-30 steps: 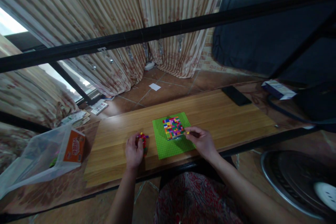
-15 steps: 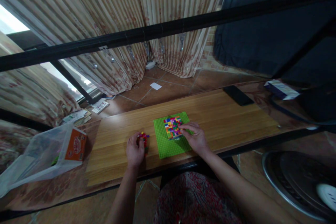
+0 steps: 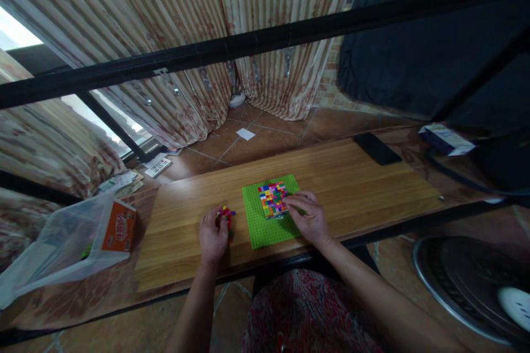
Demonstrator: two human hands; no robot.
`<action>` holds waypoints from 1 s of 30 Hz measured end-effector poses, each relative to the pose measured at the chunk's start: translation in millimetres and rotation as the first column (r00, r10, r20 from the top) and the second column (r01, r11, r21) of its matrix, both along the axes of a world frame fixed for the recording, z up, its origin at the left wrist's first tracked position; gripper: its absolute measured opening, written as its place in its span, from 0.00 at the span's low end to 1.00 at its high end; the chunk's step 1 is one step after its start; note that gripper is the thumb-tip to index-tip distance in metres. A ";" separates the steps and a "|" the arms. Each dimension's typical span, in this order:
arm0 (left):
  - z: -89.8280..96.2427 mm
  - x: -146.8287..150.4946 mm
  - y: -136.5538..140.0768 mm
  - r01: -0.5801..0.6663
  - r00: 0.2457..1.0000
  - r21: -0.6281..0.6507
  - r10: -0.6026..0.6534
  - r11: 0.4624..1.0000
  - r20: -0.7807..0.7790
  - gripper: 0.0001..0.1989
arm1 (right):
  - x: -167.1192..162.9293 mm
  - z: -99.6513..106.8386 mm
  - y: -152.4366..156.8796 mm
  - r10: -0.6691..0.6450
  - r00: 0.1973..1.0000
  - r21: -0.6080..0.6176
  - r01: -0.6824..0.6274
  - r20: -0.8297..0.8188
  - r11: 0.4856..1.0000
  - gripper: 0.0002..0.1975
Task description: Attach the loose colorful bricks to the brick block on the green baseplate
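The right hand's (image 3: 309, 218) thumb and forefinger are pressed together at the tips (image 3: 289, 199), at the right edge of the block (image 3: 273, 198); whether a brick sits between them, I cannot tell. A second ago those fingers were off to the block's right with a small yellow brick showing in the pinch. Now they are at the block and no yellow shows there, so the brick has probably been brought to it; whether it is seated is hidden.

The left hand (image 3: 214, 237) has its thumb and fingers apart, loosely curled around a pile of loose bricks (image 3: 226, 213). It has stayed by them, which seems to keep the supply close.

The block, many-coloured, stands on the green plate (image 3: 269, 234), nearer the plate's far edge than its near one. The loose bricks lie beyond the plate's left edge, on the board (image 3: 186, 215). The plate lies near the board's near edge. Further out, a phone (image 3: 376, 149) lies by the board's far right corner, and a clear tub (image 3: 70, 259) stands past its left edge.
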State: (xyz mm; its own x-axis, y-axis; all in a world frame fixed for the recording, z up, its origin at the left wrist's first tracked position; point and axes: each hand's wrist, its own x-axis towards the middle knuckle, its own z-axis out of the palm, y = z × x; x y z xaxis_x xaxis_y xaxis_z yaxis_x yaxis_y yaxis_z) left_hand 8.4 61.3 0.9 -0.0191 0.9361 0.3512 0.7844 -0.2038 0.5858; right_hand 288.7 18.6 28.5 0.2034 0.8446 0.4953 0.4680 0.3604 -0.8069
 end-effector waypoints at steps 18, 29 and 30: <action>1.4 1.7 0.2 0.003 1.000 0.001 -0.003 1.000 0.005 0.15 | -4.0 -9.8 -3.2 -0.137 0.944 -0.124 0.104 -0.301 0.987 0.15; 1.2 2.8 -0.2 0.012 1.000 0.019 -0.013 1.000 0.022 0.15 | -18.0 -14.4 13.2 -0.190 0.878 -0.251 0.083 -0.439 0.964 0.16; 1.3 2.8 -0.4 0.012 1.000 0.018 -0.012 1.000 0.023 0.15 | -18.0 -14.4 13.3 -0.193 0.876 -0.257 0.082 -0.442 0.963 0.16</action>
